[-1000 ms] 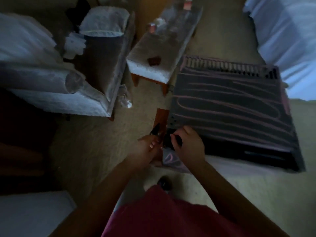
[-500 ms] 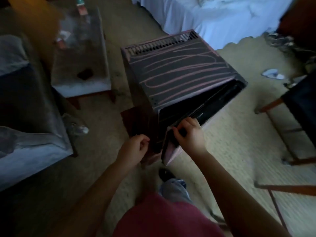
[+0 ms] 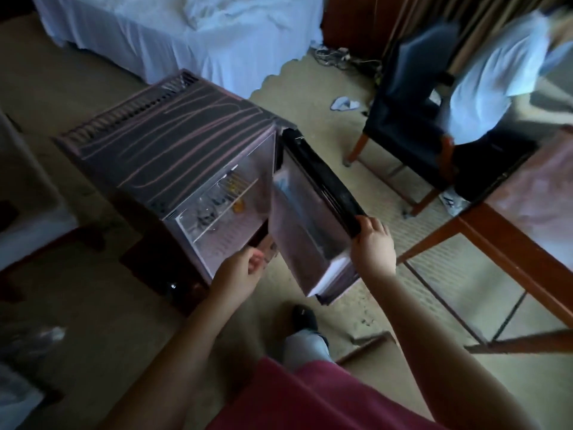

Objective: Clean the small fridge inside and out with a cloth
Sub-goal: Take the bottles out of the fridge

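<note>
Fridge door swung open, no cloth in sight

Left hand (image 3: 240,268) curled loosely just in front of the lower lip of the small fridge (image 3: 173,156) cabinet; fingers (image 3: 257,262) bent inward, close together, possibly touching the frame edge. Cannot tell whether anything is pinched there. Beyond those fingertips, a lit interior with a wire shelf (image 3: 228,197) and small items on it, among them something orange; too blurred to name.

Rightward, door (image 3: 305,231) standing wide, inner liner facing the cavity. Right hand (image 3: 373,246) wrapped over the door's top outer corner, fingers (image 3: 370,225) pressed together across the dark edge, thumb hidden behind.

No cloth (image 3: 344,103) in either hand; only a pale crumpled scrap on the carpet far beyond the right fingers, near a blue chair (image 3: 403,119), perhaps a rag, perhaps not.

Risks, judged from here: wiping around loaded shelves likely to knock items loose. Door pushed past its hinge limit by that top-corner grip likely to strain the hinge or tip the light cabinet forward. Foot just below both hands in the path of a dropping door edge. Table leg (image 3: 483,234) right of the grip, a likely snag.
</note>
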`<state>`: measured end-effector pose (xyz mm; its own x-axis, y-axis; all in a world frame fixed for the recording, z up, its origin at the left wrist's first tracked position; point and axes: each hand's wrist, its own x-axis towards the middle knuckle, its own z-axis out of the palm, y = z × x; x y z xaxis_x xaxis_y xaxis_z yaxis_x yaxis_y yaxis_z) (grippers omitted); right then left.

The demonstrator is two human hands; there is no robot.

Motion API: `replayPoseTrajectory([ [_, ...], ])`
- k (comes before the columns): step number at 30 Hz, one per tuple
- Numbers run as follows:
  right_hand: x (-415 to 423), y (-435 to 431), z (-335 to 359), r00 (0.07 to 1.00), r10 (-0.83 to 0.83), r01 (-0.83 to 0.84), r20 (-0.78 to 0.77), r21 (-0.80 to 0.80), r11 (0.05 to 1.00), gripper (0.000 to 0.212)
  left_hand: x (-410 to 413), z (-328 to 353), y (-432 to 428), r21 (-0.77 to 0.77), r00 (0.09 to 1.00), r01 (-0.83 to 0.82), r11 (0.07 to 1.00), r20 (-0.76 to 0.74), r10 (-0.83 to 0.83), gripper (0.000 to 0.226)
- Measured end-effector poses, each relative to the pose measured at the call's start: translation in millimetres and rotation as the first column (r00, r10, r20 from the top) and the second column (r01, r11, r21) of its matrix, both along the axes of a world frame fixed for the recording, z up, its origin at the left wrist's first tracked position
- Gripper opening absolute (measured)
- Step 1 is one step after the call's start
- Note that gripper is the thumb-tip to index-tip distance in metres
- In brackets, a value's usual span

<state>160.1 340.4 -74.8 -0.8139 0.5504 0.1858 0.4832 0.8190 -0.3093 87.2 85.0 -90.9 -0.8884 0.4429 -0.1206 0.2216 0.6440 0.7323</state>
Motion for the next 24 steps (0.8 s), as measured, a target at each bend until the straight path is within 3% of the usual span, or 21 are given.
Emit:
replayPoseTrajectory([
  [5, -53, 34, 3, 0.998, -0.045, 0.042, 0.047, 0.057, 0.997, 0.047, -20, -8, 20, -0.087, 0.999, 0.033, 0.996, 0.027, -0.031, 0.017],
  [11, -132, 75, -1, 0.980, 0.171, -0.162, -0.099, 0.095, 0.982, 0.043, -65, -6, 64, -0.146, 0.980, -0.198, 0.969, -0.007, 0.199, 0.019],
  [19, -189, 96, -18, 0.895, 0.435, -0.416, -0.102, 0.167, 0.894, 0.044, -75, -11, 114, -0.182, 0.953, -0.289, 0.940, 0.038, 0.301, 0.023],
  [24, -190, 53, -35, 0.756, 0.649, -0.643, -0.084, 0.086, 0.761, 0.041, -70, -31, 94, -0.202, 0.912, -0.410, 0.890, -0.064, 0.406, 0.023],
])
